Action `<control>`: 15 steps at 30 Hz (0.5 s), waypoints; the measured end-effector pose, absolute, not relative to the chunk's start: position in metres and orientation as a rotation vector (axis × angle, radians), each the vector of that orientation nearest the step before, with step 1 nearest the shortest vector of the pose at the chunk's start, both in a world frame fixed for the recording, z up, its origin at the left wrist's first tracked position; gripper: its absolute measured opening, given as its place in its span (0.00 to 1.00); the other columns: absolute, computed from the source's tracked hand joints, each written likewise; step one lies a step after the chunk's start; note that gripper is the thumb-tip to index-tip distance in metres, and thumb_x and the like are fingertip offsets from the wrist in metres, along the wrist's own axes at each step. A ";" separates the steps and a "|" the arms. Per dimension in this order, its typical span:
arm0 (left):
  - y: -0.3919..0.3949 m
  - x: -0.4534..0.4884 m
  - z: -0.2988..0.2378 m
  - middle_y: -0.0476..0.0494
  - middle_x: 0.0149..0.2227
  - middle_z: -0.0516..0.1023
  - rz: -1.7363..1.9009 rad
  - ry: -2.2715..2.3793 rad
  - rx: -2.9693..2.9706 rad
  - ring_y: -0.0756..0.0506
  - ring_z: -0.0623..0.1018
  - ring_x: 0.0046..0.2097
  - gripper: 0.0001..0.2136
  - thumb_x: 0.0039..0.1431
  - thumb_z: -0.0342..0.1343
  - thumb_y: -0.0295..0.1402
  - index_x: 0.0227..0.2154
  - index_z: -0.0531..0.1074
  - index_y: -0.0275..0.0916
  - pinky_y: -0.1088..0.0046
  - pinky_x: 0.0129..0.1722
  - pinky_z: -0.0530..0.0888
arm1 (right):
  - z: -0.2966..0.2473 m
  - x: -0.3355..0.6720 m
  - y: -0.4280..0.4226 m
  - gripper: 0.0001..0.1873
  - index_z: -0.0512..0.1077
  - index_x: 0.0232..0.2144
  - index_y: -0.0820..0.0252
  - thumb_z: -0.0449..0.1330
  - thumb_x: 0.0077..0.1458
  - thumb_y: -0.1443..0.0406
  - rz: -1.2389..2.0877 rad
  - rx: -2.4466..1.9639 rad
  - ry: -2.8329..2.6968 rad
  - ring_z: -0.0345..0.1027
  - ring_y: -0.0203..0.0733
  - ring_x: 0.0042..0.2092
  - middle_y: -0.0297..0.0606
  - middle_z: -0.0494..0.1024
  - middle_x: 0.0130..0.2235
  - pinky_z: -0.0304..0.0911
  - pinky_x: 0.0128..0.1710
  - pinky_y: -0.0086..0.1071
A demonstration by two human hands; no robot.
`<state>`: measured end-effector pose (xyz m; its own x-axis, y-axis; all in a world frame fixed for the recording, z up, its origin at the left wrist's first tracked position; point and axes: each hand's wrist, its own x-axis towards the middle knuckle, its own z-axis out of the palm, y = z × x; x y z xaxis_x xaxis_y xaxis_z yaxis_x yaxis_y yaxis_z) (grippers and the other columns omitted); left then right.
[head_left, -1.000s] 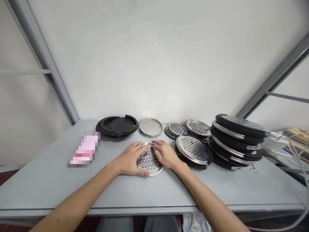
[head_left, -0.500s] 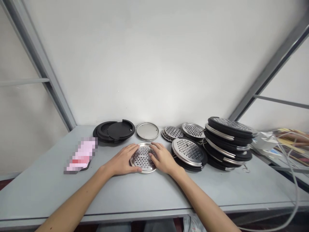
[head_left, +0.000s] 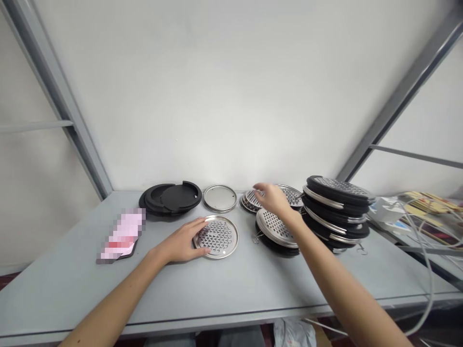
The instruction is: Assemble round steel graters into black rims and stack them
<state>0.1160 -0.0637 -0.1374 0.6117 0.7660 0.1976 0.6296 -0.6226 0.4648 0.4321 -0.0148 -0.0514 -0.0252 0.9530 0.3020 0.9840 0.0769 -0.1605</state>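
A round metal grater disc (head_left: pixel 220 238) lies flat on the table in front of me, its raised teeth facing up. My left hand (head_left: pixel 183 241) clasps its left side, thumb on the near rim and fingers on the far rim. Farther back on the right, my right hand (head_left: pixel 273 198) hovers over small perforated discs (head_left: pixel 250 200), fingers apart and nothing visible in them. Just behind the front disc sits a plain metal ring plate (head_left: pixel 220 197). Below my right hand is a black-rimmed grater assembly (head_left: pixel 271 226), partly hidden by the forearm.
Black round holders (head_left: pixel 173 198) are piled at the back left. A phone-like thing with a pixelated face (head_left: pixel 125 236) lies at left. A tall stack of black-rimmed graters (head_left: pixel 336 217) stands on the right, with white cables (head_left: pixel 428 270) beyond. A wall rises behind the table.
My right hand has left the front grater disc and moved right and back to the small perforated discs. My left hand stays on the front disc.
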 end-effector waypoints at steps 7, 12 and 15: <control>-0.064 0.118 -0.136 0.37 0.66 0.57 0.501 1.105 2.520 0.35 0.56 0.66 0.36 0.54 0.58 0.52 0.63 0.58 0.41 0.54 0.64 0.58 | -0.067 0.480 0.030 0.15 0.75 0.43 0.73 0.53 0.55 0.73 -0.147 -2.320 -1.903 0.72 0.53 0.49 0.62 0.76 0.44 0.63 0.46 0.37; -0.064 0.119 -0.136 0.38 0.66 0.57 0.479 1.122 2.542 0.34 0.56 0.66 0.36 0.54 0.57 0.52 0.63 0.58 0.40 0.54 0.64 0.58 | -0.074 0.484 0.034 0.16 0.73 0.46 0.71 0.56 0.54 0.72 -0.143 -2.420 -1.892 0.72 0.52 0.48 0.62 0.76 0.44 0.64 0.45 0.38; -0.064 0.119 -0.137 0.37 0.66 0.57 0.482 1.131 2.540 0.34 0.57 0.66 0.36 0.54 0.57 0.52 0.63 0.59 0.41 0.54 0.63 0.59 | -0.074 0.485 0.034 0.17 0.72 0.47 0.71 0.54 0.55 0.71 -0.152 -2.439 -1.912 0.72 0.53 0.49 0.62 0.75 0.46 0.65 0.43 0.40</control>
<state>0.1194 -0.0644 -0.1367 0.6301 0.7569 0.1734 0.6495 -0.6361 0.4167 0.4845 0.0339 -0.0740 0.2362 0.9664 0.1012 0.9703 -0.2402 0.0296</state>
